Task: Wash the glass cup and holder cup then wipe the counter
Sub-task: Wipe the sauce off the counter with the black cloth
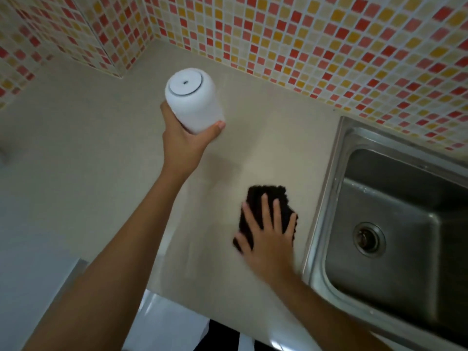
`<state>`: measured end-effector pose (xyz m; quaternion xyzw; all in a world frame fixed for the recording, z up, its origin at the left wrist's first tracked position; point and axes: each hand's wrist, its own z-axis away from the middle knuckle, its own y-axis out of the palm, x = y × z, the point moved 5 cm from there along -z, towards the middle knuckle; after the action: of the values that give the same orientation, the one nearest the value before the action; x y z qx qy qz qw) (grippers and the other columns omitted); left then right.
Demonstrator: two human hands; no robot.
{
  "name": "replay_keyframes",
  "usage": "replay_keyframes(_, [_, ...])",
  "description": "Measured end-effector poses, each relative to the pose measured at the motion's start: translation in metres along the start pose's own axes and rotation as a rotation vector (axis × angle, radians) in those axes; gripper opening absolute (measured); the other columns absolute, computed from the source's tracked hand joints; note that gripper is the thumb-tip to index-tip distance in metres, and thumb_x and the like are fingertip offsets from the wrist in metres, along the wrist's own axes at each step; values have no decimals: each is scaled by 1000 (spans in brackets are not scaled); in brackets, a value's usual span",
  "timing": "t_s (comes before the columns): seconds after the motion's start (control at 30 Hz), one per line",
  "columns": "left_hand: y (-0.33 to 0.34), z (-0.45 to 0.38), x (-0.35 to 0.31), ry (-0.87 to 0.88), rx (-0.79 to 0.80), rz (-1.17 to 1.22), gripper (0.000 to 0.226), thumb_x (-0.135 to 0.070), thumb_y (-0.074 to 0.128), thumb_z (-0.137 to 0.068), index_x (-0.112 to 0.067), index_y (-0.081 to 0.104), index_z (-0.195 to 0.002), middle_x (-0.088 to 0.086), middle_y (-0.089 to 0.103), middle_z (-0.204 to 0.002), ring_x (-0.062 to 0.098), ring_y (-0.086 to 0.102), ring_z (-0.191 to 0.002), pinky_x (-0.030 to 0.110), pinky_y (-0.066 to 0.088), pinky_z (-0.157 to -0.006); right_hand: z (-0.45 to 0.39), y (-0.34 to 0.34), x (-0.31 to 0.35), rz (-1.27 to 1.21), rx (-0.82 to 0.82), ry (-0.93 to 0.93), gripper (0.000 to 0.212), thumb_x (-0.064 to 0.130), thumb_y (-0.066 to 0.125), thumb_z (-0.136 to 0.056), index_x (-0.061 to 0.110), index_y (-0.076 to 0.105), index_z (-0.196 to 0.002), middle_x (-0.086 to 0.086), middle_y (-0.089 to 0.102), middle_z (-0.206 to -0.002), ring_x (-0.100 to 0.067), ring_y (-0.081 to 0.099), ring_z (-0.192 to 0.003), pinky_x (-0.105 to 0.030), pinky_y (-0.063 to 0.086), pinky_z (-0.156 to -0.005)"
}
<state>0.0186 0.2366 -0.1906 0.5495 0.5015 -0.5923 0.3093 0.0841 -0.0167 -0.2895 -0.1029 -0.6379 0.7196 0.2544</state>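
Two hands busy: left hand point(186, 145) gripping holder cup point(193, 100) aloft, right hand point(268, 236) spread flat on cloth point(255, 201); sweep counter point(101, 153) with overlapping passes, firm pressure.

I see the tabletop point(88, 153) running from the near edge back to a tiled wall point(329, 46), which turns a corner at far left. Sink point(395, 224) sunk into the tabletop at right, drain point(369, 239) in its floor. Left hand point(186, 141) raised over the middle-back of the tabletop, its grip around the holder cup point(193, 97), base turned toward me, clear of the surface. Right hand point(268, 239) nearer me, flat on the cloth point(266, 211), which lies on the tabletop just left of the sink rim.
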Motion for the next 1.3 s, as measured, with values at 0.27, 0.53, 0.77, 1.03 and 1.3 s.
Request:
replay_keyframes(0.27, [11, 10, -6, 10, 69, -42, 96, -37, 85, -69, -23, 25, -143, -15, 49, -131, -3, 52, -116, 20, 47, -94, -82, -11, -12, 56, -56, -104, 65, 70, 28, -91, 45, 20, -150, -3, 9, -163, -31, 9, -149, -71, 6, -109])
replay_keyframes(0.53, [16, 35, 3, -11, 94, -38, 95, -38, 85, -69, -23, 26, -142, -23, 49, -125, -5, 52, -115, 19, 47, -93, -50, -12, -46, 10, -55, 230, 68, 69, 21, -93, 41, 10, -153, -7, 2, -163, -32, -2, -149, -69, 0, -111])
replay_keyframes(0.77, [28, 35, 2, -20, 124, -26, 96, -38, 85, -70, -27, 24, -143, -23, 48, -127, -7, 51, -114, 18, 47, -93, 84, 17, 11, 57, 55, -170, 73, 75, 30, -88, 43, 16, -152, -9, 10, -162, -36, 10, -148, -74, 15, -105])
replay_keyframes(1.03, [29, 39, 6, -8, 127, -51, 94, -38, 85, -69, -26, 26, -141, -15, 49, -130, -5, 52, -115, 21, 46, -95, -139, -37, -95, -43, 14, 279, 71, 78, 13, -87, 48, 6, -151, -3, -4, -163, -28, -9, -149, -66, -8, -112])
replay_keyframes(1.3, [20, 40, -2, -12, 112, -33, 86, -33, 85, -71, -34, 26, -133, -23, 49, -124, -10, 52, -111, 8, 44, -86, 23, -2, -36, -52, -91, 252, 72, 68, 26, -93, 34, 11, -155, -12, 8, -162, -36, 10, -148, -58, 17, -115])
